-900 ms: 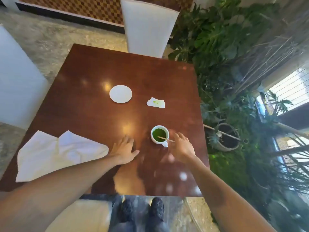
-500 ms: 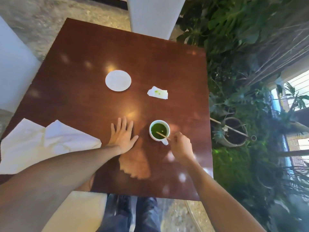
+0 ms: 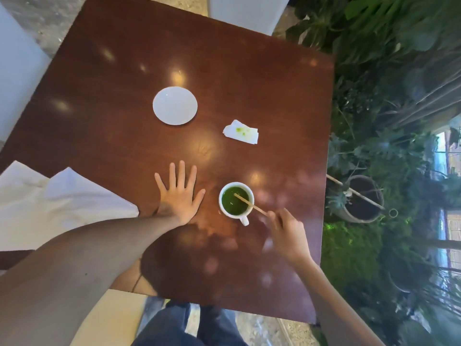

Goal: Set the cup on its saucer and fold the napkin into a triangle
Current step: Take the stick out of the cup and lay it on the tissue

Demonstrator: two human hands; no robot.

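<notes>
From the head view we see our cup [image 3: 236, 199] of green drink sitting on the brown bench [image 3: 249, 78], near the front edge and a bit to the right. The white saucer [image 3: 174, 105] sits well apart from it, farther away from us and to the left. So the cup has to go forward and left to reach it. The cup's little handle points back toward us.

Our right hand [image 3: 287, 232] is the nearer one, just beside the handle. Its grip is pinching a thin wooden stick [image 3: 249, 204] that leans in the cup, with its far end in the drink.

Our left hand [image 3: 180, 193] lies flat on the bench, fingers spread wide, holding nothing, just left of the cup.

The big white napkin [image 3: 57, 208] lies rumpled at the left edge, not folded yet. A small stained tissue [image 3: 240, 132] lies right of the saucer.
</notes>
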